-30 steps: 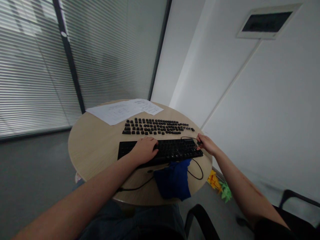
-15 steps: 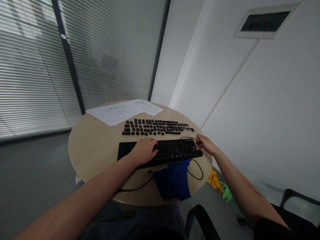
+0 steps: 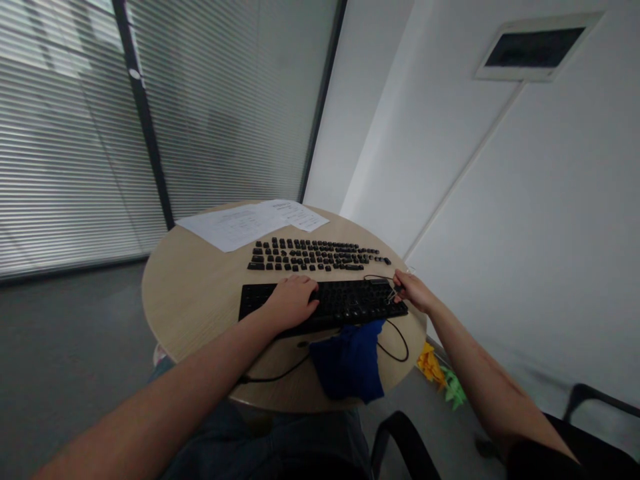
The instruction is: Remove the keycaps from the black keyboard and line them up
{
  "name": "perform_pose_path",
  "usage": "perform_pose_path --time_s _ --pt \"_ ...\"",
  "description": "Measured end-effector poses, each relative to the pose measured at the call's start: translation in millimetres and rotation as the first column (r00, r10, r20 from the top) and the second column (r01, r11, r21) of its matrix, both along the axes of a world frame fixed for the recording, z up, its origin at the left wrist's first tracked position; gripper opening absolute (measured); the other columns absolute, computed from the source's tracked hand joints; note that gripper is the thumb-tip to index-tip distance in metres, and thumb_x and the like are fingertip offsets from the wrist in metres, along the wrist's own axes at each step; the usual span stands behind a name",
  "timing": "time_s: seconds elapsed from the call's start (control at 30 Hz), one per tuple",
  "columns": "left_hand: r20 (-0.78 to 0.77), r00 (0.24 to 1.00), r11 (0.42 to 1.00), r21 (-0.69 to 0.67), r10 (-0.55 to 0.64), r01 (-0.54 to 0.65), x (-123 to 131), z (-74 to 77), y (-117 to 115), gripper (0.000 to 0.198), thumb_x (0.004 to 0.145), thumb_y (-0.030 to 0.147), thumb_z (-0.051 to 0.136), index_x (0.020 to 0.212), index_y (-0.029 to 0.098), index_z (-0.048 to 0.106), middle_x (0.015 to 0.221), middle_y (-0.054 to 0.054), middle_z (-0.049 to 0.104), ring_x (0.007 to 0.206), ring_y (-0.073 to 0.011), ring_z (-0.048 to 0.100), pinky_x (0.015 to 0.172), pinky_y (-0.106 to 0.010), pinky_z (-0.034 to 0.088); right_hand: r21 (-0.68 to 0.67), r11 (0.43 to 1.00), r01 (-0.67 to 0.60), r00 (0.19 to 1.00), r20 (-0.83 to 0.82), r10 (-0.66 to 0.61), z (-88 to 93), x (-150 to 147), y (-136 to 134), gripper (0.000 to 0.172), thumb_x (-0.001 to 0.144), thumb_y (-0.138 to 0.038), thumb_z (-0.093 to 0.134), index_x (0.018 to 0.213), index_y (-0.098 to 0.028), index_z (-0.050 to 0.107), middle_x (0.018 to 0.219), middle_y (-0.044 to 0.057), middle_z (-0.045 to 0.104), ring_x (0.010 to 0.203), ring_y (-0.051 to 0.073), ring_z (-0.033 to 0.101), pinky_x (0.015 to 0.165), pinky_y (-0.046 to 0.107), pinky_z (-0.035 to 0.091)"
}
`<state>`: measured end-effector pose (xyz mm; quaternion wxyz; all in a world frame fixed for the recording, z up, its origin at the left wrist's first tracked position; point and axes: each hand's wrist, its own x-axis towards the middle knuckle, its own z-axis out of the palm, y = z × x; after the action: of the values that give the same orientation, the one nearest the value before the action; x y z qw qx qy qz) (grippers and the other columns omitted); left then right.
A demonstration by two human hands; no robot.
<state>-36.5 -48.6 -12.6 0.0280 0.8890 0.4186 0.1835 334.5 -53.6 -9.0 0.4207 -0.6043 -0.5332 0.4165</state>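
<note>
A black keyboard [image 3: 350, 303] lies across the round table, many of its keycaps off. My left hand [image 3: 293, 301] rests flat over its left-middle part, fingers laid out and holding nothing. At the keyboard's right end, my right hand [image 3: 411, 291] is closed around a small wire keycap puller [image 3: 392, 295], whose wire prongs point down at the keys. Whether the prongs grip a keycap is too small to tell. Beyond the keyboard, loose black keycaps [image 3: 313, 255] lie in rows.
A blue cloth [image 3: 347, 367] hangs over the near table edge. A black cable [image 3: 280, 379] runs beside it. Printed papers [image 3: 240, 223] lie at the back of the round table [image 3: 185, 287]. A chair armrest [image 3: 403, 440] is close below; yellow and green pieces [image 3: 443, 373] lie on the floor.
The view has shifted slightly, so everything appears a little further right. Both hands keep nearly the same places on the keyboard, with the puller still in my right hand.
</note>
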Motion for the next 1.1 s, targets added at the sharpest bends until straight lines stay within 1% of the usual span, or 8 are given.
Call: perform_pose_path --time_s 0.13,0.27,0.43,0.63,0.83,0.97,1.1 --pt "0.004 1.0 1.0 -0.004 -0.002 0.002 -0.1 0.0 0.2 0.024 0.087 0.033 0.062 0.106 0.019 0.068 0.113 -0.011 0.068 0.11 -0.0291 0.061 0.099 -0.043 0.047 -0.005 1.0 0.001 1.0 -0.02 -0.001 -1.3 1.0 -0.2 0.054 0.081 -0.073 0.059 0.064 -0.024 0.044 0.043 -0.009 0.033 0.039 0.01 0.037 0.047 0.026 0.047" --pt "0.002 1.0 1.0 -0.007 -0.001 0.001 -0.3 -1.6 1.1 0.024 0.087 0.033 0.062 0.106 0.019 0.068 0.114 -0.011 0.068 0.11 -0.0291 0.061 0.099 -0.044 0.046 -0.005 1.0 0.03 0.999 -0.039 -0.03 -5.1 3.3 0.1 0.055 0.08 -0.074 0.059 0.064 -0.023 0.044 0.042 -0.01 0.031 0.039 0.009 0.031 0.048 0.027 0.048" --pt "-0.001 1.0 1.0 -0.011 0.002 -0.002 -0.4 -2.0 0.6 0.025 0.088 0.033 0.061 0.108 0.019 0.067 0.116 -0.011 0.068 0.112 -0.0291 0.06 0.1 -0.044 0.045 0.0 0.999 0.047 0.998 -0.052 -0.047 -8.5 3.5 -1.2 0.055 0.081 -0.074 0.058 0.064 -0.024 0.044 0.041 -0.01 0.027 0.039 0.009 0.029 0.05 0.027 0.048" --pt "0.006 1.0 1.0 -0.019 -0.006 0.006 -0.6 -0.6 0.5 0.024 0.087 0.033 0.061 0.106 0.019 0.067 0.115 -0.011 0.068 0.11 -0.0299 0.061 0.099 -0.045 0.046 0.042 0.997 0.069 0.996 -0.053 -0.067 -9.5 0.9 -3.7 0.053 0.084 -0.07 0.058 0.062 -0.024 0.045 0.043 -0.008 0.031 0.041 0.01 0.03 0.049 0.027 0.045" --pt "0.007 1.0 1.0 -0.021 -0.004 0.005 -0.5 0.7 -0.5 0.024 0.087 0.033 0.061 0.106 0.019 0.068 0.114 -0.012 0.068 0.111 -0.0309 0.06 0.099 -0.046 0.046 0.054 0.994 0.091 0.995 -0.038 -0.089 -11.6 1.1 -4.1 0.052 0.086 -0.069 0.055 0.062 -0.024 0.044 0.042 -0.008 0.033 0.04 0.011 0.031 0.049 0.028 0.044" --pt "0.0 1.0 1.0 -0.022 -0.002 0.002 -0.3 0.2 -0.2 0.025 0.087 0.033 0.061 0.107 0.019 0.068 0.116 -0.012 0.068 0.112 -0.0306 0.061 0.099 -0.045 0.046 0.063 0.994 0.095 0.994 -0.055 -0.091 -12.3 0.4 -4.8 0.052 0.083 -0.07 0.056 0.062 -0.024 0.044 0.04 -0.009 0.03 0.039 0.01 0.028 0.048 0.027 0.044" --pt "-0.005 1.0 1.0 -0.021 -0.007 0.007 -0.2 -0.5 0.5 0.026 0.088 0.033 0.061 0.109 0.019 0.067 0.117 -0.012 0.068 0.113 -0.03 0.06 0.1 -0.044 0.046 0.063 0.995 0.083 0.994 -0.071 -0.078 -10.5 -1.8 -6.3 0.053 0.083 -0.07 0.056 0.062 -0.024 0.043 0.038 -0.01 0.029 0.037 0.009 0.029 0.049 0.026 0.046"
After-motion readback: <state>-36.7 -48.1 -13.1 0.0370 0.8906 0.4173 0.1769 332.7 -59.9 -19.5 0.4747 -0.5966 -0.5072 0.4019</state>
